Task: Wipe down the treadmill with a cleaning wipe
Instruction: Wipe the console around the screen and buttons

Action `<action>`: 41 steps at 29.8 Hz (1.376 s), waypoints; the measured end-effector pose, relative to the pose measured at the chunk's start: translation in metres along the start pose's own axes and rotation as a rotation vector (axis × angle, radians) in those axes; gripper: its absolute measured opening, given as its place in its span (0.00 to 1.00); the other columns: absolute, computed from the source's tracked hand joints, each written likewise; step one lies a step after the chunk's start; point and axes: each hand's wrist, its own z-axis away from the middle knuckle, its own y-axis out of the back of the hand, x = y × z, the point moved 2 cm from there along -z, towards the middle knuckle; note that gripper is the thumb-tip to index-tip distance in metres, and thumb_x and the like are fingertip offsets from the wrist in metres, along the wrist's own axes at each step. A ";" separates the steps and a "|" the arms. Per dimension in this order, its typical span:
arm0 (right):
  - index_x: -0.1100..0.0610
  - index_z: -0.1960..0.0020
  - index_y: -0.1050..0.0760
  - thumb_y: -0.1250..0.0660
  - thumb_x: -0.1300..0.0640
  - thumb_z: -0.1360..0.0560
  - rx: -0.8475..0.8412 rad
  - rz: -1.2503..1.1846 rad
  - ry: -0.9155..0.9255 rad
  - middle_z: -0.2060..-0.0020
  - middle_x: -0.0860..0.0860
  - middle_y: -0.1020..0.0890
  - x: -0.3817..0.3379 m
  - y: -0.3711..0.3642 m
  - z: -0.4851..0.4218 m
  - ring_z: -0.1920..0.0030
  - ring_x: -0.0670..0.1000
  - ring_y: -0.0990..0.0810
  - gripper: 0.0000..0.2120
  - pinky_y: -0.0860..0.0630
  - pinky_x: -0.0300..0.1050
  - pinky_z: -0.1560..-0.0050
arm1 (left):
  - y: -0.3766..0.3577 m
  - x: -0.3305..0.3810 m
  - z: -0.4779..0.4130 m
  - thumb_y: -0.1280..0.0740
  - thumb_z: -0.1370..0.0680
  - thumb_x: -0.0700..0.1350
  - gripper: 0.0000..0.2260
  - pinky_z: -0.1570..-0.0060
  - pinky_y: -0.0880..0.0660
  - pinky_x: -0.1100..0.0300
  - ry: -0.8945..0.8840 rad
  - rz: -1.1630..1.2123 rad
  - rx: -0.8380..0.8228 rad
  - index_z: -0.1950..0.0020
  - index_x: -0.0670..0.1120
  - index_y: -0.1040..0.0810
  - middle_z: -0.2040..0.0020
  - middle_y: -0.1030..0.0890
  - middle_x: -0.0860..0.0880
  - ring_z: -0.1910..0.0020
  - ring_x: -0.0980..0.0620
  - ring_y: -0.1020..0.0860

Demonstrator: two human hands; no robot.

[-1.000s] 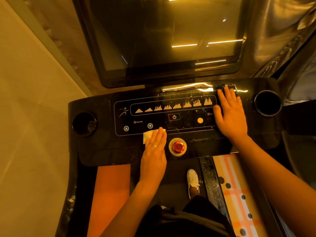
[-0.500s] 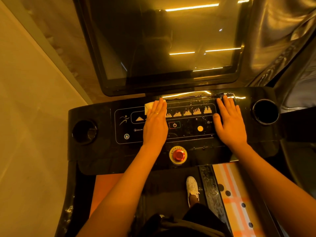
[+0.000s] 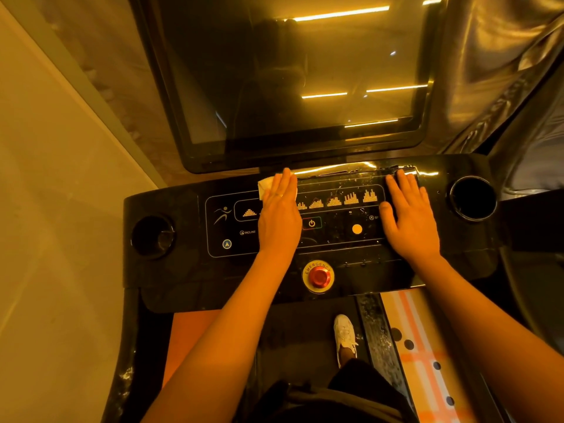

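Observation:
The treadmill's black glossy console [image 3: 183, 270] spans the middle of the head view, with a lit control panel and a large dark screen [image 3: 290, 80] above it. My left hand [image 3: 279, 215] lies flat with straight fingers on a pale cleaning wipe [image 3: 265, 186], pressing it against the top left of the panel; only the wipe's left corner shows. My right hand [image 3: 409, 221] rests flat on the panel's right side, fingers straight, holding nothing. Water droplets speckle the panel between my hands.
A red emergency button [image 3: 319, 276] sits below the panel. Round cup holders sit at the console's left [image 3: 152, 236] and right [image 3: 473, 198]. My white shoe [image 3: 345, 334] stands on the belt below. A beige wall runs along the left, dark plastic sheeting at the right.
My left hand has slid the wipe up from beside the emergency button to the top edge of the panel. My right hand has stayed in place.

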 end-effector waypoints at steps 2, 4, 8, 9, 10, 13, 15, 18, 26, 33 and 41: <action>0.51 0.18 0.46 0.51 0.44 0.16 -0.003 -0.003 -0.002 0.19 0.52 0.47 0.000 0.001 -0.001 0.19 0.52 0.53 0.28 0.56 0.53 0.20 | 0.001 0.002 -0.010 0.39 0.18 0.34 0.28 0.23 0.41 0.45 0.006 -0.008 -0.016 0.19 0.47 0.42 0.18 0.44 0.47 0.19 0.48 0.50; 0.51 0.18 0.46 0.50 0.44 0.16 -0.004 -0.007 0.002 0.19 0.52 0.46 0.000 0.001 -0.001 0.19 0.52 0.53 0.28 0.55 0.54 0.20 | 0.002 0.002 -0.010 0.39 0.18 0.34 0.28 0.23 0.41 0.45 0.004 -0.006 -0.026 0.19 0.47 0.43 0.18 0.45 0.48 0.19 0.48 0.50; 0.51 0.18 0.45 0.50 0.45 0.16 0.004 -0.009 0.006 0.19 0.53 0.46 0.000 0.001 -0.001 0.19 0.52 0.53 0.28 0.55 0.54 0.20 | -0.001 -0.004 0.020 0.38 0.18 0.35 0.29 0.25 0.37 0.44 -0.011 -0.010 -0.021 0.19 0.47 0.42 0.18 0.44 0.49 0.19 0.49 0.49; 0.51 0.18 0.45 0.50 0.45 0.16 0.005 -0.008 0.008 0.19 0.53 0.46 0.001 0.001 -0.001 0.19 0.52 0.53 0.28 0.55 0.54 0.20 | -0.001 -0.006 0.032 0.38 0.18 0.35 0.28 0.25 0.36 0.45 -0.006 -0.003 -0.026 0.19 0.48 0.42 0.18 0.44 0.49 0.20 0.51 0.50; 0.51 0.18 0.45 0.50 0.45 0.16 0.005 -0.008 0.009 0.19 0.53 0.46 0.001 0.001 0.000 0.19 0.52 0.53 0.28 0.55 0.54 0.20 | -0.002 -0.006 0.043 0.38 0.18 0.36 0.28 0.25 0.35 0.45 0.003 0.004 -0.032 0.20 0.49 0.42 0.19 0.44 0.50 0.20 0.52 0.52; 0.51 0.18 0.45 0.50 0.45 0.16 0.001 -0.011 0.012 0.19 0.53 0.46 0.000 0.000 -0.001 0.19 0.53 0.53 0.28 0.55 0.54 0.20 | -0.004 -0.006 0.053 0.38 0.17 0.36 0.28 0.25 0.35 0.44 0.015 0.003 -0.034 0.20 0.49 0.42 0.19 0.44 0.50 0.22 0.55 0.55; 0.51 0.18 0.45 0.50 0.45 0.16 0.002 -0.010 0.009 0.19 0.53 0.46 0.000 0.000 -0.001 0.18 0.53 0.52 0.28 0.56 0.54 0.20 | -0.005 -0.007 0.048 0.38 0.17 0.36 0.28 0.25 0.35 0.44 0.012 -0.018 -0.045 0.19 0.49 0.43 0.18 0.45 0.50 0.20 0.53 0.53; 0.51 0.18 0.45 0.50 0.45 0.16 0.004 -0.011 0.008 0.19 0.53 0.46 0.000 0.002 0.000 0.18 0.53 0.52 0.28 0.55 0.54 0.20 | -0.004 -0.009 0.051 0.39 0.17 0.36 0.28 0.26 0.34 0.45 0.019 -0.017 -0.051 0.19 0.49 0.44 0.18 0.45 0.51 0.20 0.53 0.53; 0.51 0.18 0.46 0.51 0.45 0.16 -0.008 -0.002 0.015 0.18 0.53 0.47 0.001 0.001 0.000 0.18 0.53 0.53 0.28 0.56 0.54 0.20 | -0.007 -0.012 0.089 0.39 0.16 0.38 0.27 0.25 0.37 0.46 0.006 -0.025 -0.052 0.20 0.49 0.45 0.18 0.45 0.50 0.22 0.55 0.54; 0.51 0.18 0.46 0.51 0.45 0.16 -0.008 0.010 0.014 0.18 0.53 0.47 0.001 0.000 0.000 0.18 0.54 0.53 0.27 0.55 0.55 0.20 | -0.007 -0.010 0.114 0.34 0.20 0.35 0.32 0.29 0.31 0.45 -0.016 -0.004 -0.026 0.22 0.51 0.47 0.21 0.44 0.52 0.23 0.52 0.48; 0.52 0.18 0.47 0.52 0.45 0.16 -0.022 0.021 0.026 0.18 0.53 0.47 0.002 0.002 -0.001 0.18 0.53 0.54 0.28 0.57 0.54 0.20 | -0.013 -0.007 0.129 0.30 0.24 0.32 0.35 0.28 0.34 0.43 -0.047 0.034 -0.033 0.23 0.48 0.44 0.22 0.42 0.50 0.23 0.48 0.45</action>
